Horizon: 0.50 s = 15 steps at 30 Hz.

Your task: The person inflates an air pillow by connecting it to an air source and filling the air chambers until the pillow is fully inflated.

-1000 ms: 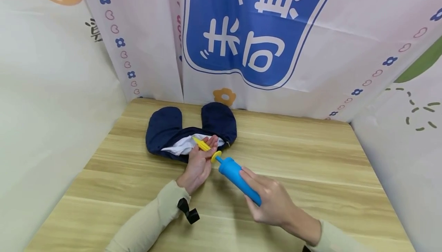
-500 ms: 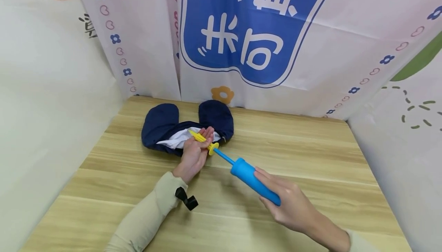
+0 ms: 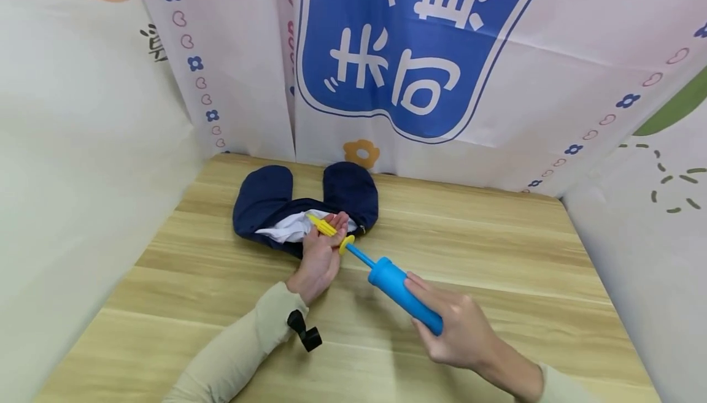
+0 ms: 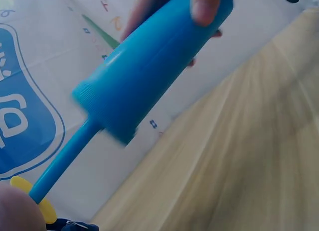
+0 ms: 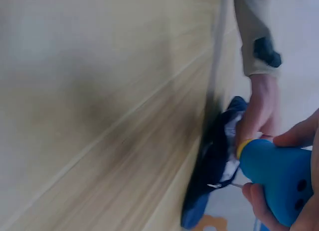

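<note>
A blue hand pump (image 3: pixel 405 295) with a yellow nozzle (image 3: pixel 323 225) slants across the middle of the head view, its thin blue rod showing between barrel and yellow flange. My right hand (image 3: pixel 455 323) grips the blue barrel. The left hand (image 3: pixel 320 262), palm turned up, holds the nozzle end by the flange. Beyond it lies a navy U-shaped neck pillow (image 3: pixel 262 203), its cover gaping along the curved side. White lining (image 3: pixel 287 229) shows in that opening, and the nozzle tip points over it. In the left wrist view the barrel (image 4: pixel 154 66) fills the upper middle.
The pillow rests on a wood-grain table (image 3: pixel 497 256), near its back edge. Behind stands a white printed sheet (image 3: pixel 552 102) with a blue sign, and white walls close both sides. A black strap piece (image 3: pixel 305 332) sticks out from the left sleeve.
The right hand has drawn the barrel back toward the lower right since a second ago, exposing more rod. The left hand keeps its hold on the nozzle; the pillow lies as before.
</note>
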Each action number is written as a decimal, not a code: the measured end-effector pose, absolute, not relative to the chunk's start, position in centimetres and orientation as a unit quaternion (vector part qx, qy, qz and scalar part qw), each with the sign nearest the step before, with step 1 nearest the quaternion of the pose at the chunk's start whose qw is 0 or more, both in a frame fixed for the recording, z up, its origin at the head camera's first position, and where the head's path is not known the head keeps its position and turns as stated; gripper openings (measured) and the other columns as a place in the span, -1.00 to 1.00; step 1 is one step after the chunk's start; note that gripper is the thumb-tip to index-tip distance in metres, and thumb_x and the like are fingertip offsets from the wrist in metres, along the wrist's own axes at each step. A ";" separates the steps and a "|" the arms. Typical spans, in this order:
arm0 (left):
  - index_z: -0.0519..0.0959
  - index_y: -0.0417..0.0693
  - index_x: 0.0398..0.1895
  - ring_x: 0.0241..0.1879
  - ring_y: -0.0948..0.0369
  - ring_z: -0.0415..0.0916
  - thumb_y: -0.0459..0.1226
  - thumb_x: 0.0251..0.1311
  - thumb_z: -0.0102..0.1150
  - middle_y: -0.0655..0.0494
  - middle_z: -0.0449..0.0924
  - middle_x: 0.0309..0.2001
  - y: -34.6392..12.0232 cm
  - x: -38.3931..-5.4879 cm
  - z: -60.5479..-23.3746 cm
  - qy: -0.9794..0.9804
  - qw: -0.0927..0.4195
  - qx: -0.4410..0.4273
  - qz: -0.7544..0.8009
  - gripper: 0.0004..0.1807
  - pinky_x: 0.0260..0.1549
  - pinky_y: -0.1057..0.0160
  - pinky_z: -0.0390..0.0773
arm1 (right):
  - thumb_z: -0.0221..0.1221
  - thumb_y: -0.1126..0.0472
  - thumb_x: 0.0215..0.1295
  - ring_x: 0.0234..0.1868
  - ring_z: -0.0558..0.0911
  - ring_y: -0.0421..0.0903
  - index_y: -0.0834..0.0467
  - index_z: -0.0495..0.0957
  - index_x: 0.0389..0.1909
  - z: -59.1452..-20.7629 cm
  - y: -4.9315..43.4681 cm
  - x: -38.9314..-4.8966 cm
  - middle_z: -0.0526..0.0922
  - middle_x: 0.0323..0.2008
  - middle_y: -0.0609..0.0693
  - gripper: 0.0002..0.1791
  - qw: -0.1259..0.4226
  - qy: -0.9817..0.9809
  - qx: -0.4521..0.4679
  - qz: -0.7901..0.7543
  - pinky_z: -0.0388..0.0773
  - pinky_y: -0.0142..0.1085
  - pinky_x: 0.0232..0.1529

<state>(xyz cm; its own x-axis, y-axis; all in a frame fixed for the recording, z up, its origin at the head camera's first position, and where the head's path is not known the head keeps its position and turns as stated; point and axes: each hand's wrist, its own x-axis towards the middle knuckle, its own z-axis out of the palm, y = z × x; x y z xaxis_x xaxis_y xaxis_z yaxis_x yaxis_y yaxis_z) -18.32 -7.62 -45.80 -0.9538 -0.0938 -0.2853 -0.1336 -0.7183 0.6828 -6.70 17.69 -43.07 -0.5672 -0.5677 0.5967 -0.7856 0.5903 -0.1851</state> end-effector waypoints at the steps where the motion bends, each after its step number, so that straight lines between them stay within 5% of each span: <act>1: 0.19 -0.33 0.39 0.16 0.21 0.59 -0.70 0.43 -0.10 -0.28 0.36 0.45 -7.5 -18.2 -46.0 0.377 0.007 -0.152 0.914 -0.48 0.15 0.42 0.62 | 0.53 0.33 -0.22 -0.17 0.86 0.04 0.29 0.65 0.25 -43.5 17.1 -7.2 0.77 0.14 0.21 -0.19 0.247 -0.857 0.396 0.220 0.81 -0.17 -0.30; 8: 0.20 -0.40 0.46 0.24 0.11 0.57 -0.71 0.42 -0.09 -0.31 0.41 0.42 -7.3 -18.2 -46.9 0.389 0.003 -0.155 0.908 -0.43 0.14 0.40 0.64 | 0.54 0.25 -0.05 -0.15 0.85 -0.04 0.29 0.63 0.28 -44.7 14.1 -9.9 0.73 0.20 0.20 -0.24 0.213 -0.872 0.380 0.222 0.81 -0.20 -0.28; 15: 0.14 -0.48 0.54 0.33 0.06 0.51 -0.70 0.43 -0.09 -0.40 0.31 0.49 -8.4 -18.9 -46.5 0.392 0.003 -0.146 0.908 -0.38 0.15 0.40 0.64 | 0.53 0.24 0.04 -0.01 0.84 0.02 0.24 0.60 0.34 -43.4 16.7 -8.8 0.71 0.26 0.16 -0.25 0.182 -0.877 0.376 0.236 0.82 -0.12 -0.19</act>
